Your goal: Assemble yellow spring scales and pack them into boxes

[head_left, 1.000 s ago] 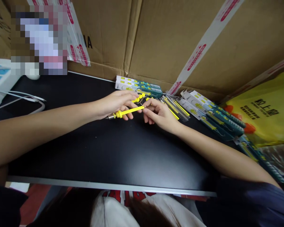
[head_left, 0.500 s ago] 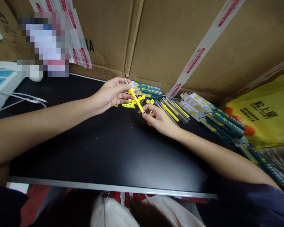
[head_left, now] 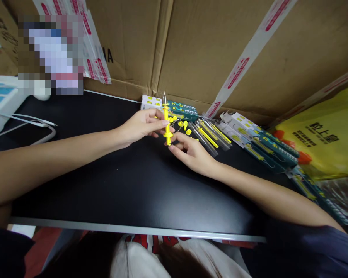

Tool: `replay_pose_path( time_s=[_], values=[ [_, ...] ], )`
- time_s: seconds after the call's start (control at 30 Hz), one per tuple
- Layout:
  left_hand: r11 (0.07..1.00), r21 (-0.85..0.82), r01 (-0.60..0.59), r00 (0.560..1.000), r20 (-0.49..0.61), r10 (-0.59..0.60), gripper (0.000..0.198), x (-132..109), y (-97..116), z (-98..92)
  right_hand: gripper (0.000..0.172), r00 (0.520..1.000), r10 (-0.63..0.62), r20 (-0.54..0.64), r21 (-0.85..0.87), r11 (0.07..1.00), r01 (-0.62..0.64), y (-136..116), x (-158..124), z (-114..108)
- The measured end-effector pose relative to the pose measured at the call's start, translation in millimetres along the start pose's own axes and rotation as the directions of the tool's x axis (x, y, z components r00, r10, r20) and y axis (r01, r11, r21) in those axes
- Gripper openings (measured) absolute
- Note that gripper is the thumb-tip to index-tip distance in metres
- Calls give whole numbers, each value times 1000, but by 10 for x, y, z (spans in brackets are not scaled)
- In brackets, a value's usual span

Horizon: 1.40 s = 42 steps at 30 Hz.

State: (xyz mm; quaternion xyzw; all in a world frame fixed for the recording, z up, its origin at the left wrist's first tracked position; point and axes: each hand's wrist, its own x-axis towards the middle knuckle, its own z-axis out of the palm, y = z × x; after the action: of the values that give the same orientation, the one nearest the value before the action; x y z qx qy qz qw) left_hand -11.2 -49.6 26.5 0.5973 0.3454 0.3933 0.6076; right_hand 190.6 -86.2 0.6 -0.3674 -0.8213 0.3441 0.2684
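Observation:
A yellow spring-scale rod [head_left: 166,112] stands nearly upright between my hands, with a metal spring at its top end and a yellow collar near its lower end. My left hand [head_left: 142,125] is closed on the rod around its middle, thumb in front. At the bottom tip, my right hand [head_left: 190,150] pinches the rod between thumb and fingers. Just behind my hands lie small yellow plastic parts [head_left: 181,124], partly hidden by the fingers. To their right rest several clear tubes [head_left: 204,137] with yellow rods.
Packed spring-scale boxes [head_left: 185,112] lie at the back, and more boxes [head_left: 258,143] stack on the right beside a yellow bag [head_left: 321,131]. A white power strip [head_left: 2,100] with cables sits at the left. Cardboard [head_left: 127,46] walls the back of the black table [head_left: 139,189].
The rod has turned more upright. My left hand has moved down and to the right along it, and the collar now sits near the lower end. My right hand has shifted slightly left and down.

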Motion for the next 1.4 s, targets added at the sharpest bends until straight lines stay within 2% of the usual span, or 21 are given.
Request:
replay_pose_path(
  time_s=[0.13, 0.4, 0.57, 0.7, 0.8, 0.87, 0.93, 1.03, 1.13, 1.4],
  values=[
    [999, -46, -26, 999, 18, 26, 19, -7, 0, 0, 12, 1000, -12, 3, -24, 1000, 12, -8, 0, 16],
    [994, -95, -53, 998, -36, 50, 14, -28, 43, 30, 14, 998, -54, 44, -163, 985, 60, -42, -30, 46],
    [990, -40, -133, 990, -46, 131, 18, -34, 54, 16, 26, 992, -35, 125, -220, 974, 62, -90, -34, 43],
    [996, -11, -94, 996, -14, 94, 19, -53, 68, 25, 26, 993, -44, 114, -294, 953, 76, -141, -11, -34],
    [999, 35, -21, 1000, -6, 22, 15, -73, 73, 48, 16, 997, -74, -6, -414, 908, 65, -106, 52, -164],
    [997, 78, 18, 1000, 10, -19, 16, -85, 67, 63, 12, 986, -94, -134, -511, 860, 13, -41, 111, -269],
    [992, 116, 51, 997, 46, -57, 19, -95, 50, 68, 11, 974, -90, -207, -579, 814, -48, 44, 169, -366],
    [986, 154, 59, 994, 87, -72, 18, -101, 10, 57, 13, 972, -84, -219, -630, 773, -75, 168, 227, -458],
    [981, 192, 21, 996, 83, -38, 21, -97, -24, 45, 13, 979, -71, -189, -683, 726, -79, 247, 244, -489],
    [986, 144, -85, 990, -101, 101, 6, -50, -4, 77, 17, 989, -50, -141, -808, 583, -86, 178, 235, -667]
  ],
)
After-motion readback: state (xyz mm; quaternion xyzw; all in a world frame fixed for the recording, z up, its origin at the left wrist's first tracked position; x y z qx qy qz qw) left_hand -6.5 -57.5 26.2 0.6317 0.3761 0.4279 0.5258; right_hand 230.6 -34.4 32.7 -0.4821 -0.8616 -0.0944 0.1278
